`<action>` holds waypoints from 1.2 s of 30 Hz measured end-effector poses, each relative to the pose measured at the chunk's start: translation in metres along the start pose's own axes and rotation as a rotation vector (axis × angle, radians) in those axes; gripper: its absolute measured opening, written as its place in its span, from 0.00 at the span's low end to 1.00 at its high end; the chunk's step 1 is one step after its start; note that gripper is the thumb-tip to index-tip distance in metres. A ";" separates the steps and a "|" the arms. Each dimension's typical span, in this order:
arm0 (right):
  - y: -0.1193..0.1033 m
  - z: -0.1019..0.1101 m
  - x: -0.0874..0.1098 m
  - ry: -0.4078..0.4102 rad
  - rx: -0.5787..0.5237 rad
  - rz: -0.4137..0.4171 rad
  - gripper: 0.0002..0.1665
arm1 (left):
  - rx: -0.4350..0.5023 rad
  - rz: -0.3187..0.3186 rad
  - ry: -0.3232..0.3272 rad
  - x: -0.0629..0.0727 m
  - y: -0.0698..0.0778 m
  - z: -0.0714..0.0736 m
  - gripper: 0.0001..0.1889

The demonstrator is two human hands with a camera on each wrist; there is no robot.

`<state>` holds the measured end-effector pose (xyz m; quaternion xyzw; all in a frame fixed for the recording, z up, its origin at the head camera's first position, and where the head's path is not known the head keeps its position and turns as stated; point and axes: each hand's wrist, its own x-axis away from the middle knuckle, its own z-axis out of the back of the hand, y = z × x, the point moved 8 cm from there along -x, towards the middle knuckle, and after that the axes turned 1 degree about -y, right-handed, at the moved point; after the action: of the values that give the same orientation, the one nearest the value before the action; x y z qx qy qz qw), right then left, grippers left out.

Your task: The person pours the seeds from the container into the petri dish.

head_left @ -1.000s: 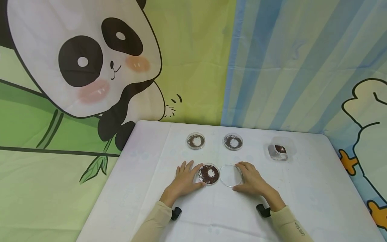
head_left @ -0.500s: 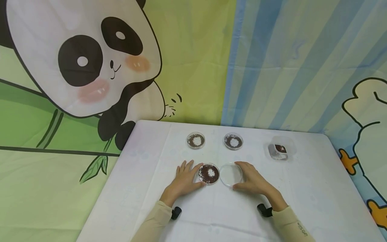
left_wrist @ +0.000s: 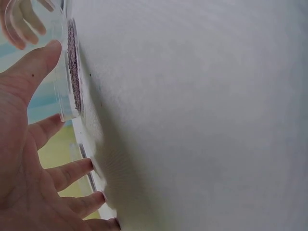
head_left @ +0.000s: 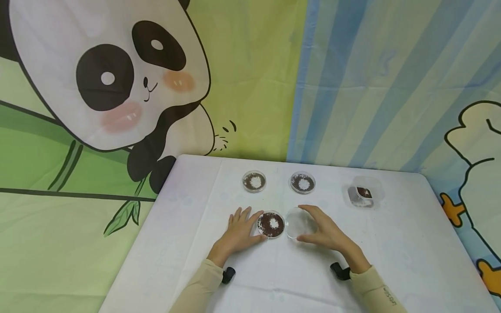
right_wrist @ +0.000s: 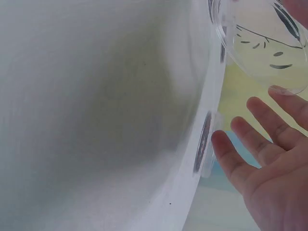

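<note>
My left hand steadies a petri dish between thumb and index finger. Dark brown granules fill it, with a white patch in the middle. In the left wrist view that dish sits on the table, the thumb on its near side, while the other fingertips touch the cloth. My right hand pinches a clear round lid by its rim, just right of the dish. In the right wrist view the lid is raised off the table and tilted; the other fingers stretch out free below it.
Two more petri dishes, a left one and a right one, hold similar brown-and-white contents farther back. A clear plastic container with some brown material stands at the back right. Behind the white table hangs a printed panda curtain.
My right hand has raised the clear lid off the table and tilted it, shifting slightly toward the dish. My left hand stays at the dish, which has not moved.
</note>
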<state>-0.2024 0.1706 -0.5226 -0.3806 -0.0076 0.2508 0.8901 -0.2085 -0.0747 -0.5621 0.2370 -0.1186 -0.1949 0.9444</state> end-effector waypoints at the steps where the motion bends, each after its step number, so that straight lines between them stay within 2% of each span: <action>1: -0.001 0.000 -0.001 0.001 -0.009 0.002 0.55 | 0.001 -0.001 0.002 0.000 0.000 0.000 0.42; 11: -0.011 -0.009 -0.011 0.005 -0.118 0.038 0.56 | -0.005 0.001 0.002 0.001 0.000 0.000 0.42; 16: -0.015 -0.018 -0.018 -0.019 -0.199 0.021 0.57 | -0.012 0.004 -0.005 0.000 -0.001 -0.002 0.42; 25: -0.029 -0.034 -0.031 -0.073 -0.279 0.039 0.56 | -0.024 0.004 -0.008 0.000 -0.002 -0.001 0.43; 36: -0.039 -0.047 -0.040 -0.092 -0.191 0.069 0.58 | -0.020 -0.009 -0.007 0.000 -0.001 -0.001 0.44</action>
<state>-0.2109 0.0984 -0.5220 -0.4518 -0.0592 0.2964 0.8394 -0.2084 -0.0758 -0.5633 0.2271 -0.1189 -0.2009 0.9455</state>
